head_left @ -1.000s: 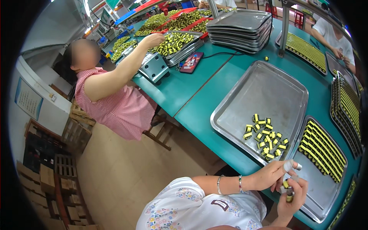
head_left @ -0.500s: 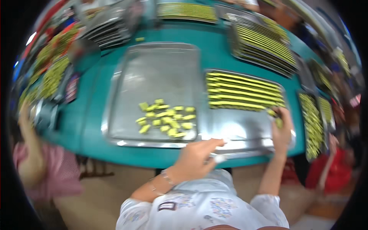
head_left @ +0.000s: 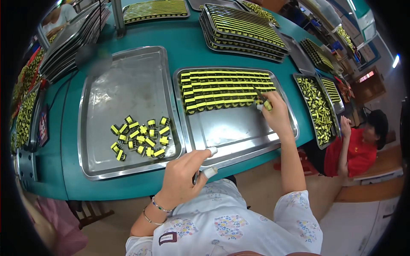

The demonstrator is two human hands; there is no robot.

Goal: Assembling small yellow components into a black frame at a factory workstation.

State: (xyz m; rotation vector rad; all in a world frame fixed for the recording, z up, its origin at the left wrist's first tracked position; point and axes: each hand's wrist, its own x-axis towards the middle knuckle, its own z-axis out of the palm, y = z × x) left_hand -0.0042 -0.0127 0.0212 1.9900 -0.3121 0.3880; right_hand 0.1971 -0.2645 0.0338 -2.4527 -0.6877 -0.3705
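The green workbench (head_left: 70, 113) spreads out beneath and beyond my fingers, and off to their right a co-worker in a red top (head_left: 356, 149) sits at its edge. Ahead and left of my left fingers lies a wide metal tray (head_left: 124, 85); a second metal tray (head_left: 239, 134) sits right beside it, under my right fingers. Farther beyond my right fingertips is a stack of filled trays (head_left: 243, 52), and well ahead and left of my left fingers is a stack of bare trays (head_left: 70, 40). My left hand (head_left: 183, 177) is near the second tray's closest edge, its thumb and forefinger parted and released, their tips in white wraps (head_left: 210, 172). My right hand (head_left: 275, 111) pinches one small yellow-and-black coil component (head_left: 267, 105) at the right end of the nearest row; a slim dark tip shows just ahead of those fingers, and I cannot tell what it is. Straight rows of matching components (head_left: 226, 89) stretch left and ahead from my right fingertips, while a loose pile of components (head_left: 139, 138) lies ahead and left of my left fingers, in the wide tray.
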